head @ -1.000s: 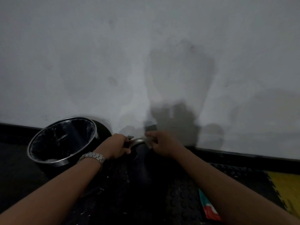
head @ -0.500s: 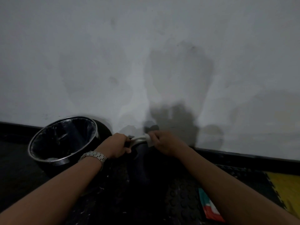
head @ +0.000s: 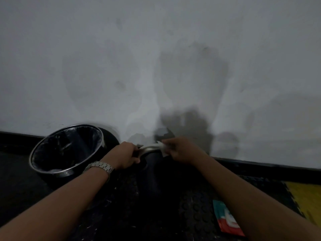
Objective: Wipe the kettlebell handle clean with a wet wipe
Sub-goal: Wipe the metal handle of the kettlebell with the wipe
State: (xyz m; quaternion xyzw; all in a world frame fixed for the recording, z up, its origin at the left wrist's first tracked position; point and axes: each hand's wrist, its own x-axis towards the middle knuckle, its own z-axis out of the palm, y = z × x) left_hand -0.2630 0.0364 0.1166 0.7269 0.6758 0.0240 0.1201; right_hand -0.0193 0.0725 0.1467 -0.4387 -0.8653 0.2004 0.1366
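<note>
Centre of frame, low: left hand point(head: 126, 154) grips the left end of the metal kettlebell handle point(head: 149, 149), fingers curled round it. Right hand point(head: 180, 150) pinches a white wet wipe point(head: 163, 150) against the right end of the handle. Kettlebell body point(head: 156, 171) is black, hard to see vs. the dark mat point(head: 132, 206). Silver watch point(head: 101, 166) on left wrist. Lower left: round bin w/ black liner point(head: 66, 148), by the wall point(head: 156, 58). Lower right: red-teal packet point(head: 226, 221) on the mat, partly under the right forearm; yellow tile point(head: 307, 197) at frame edge.
</note>
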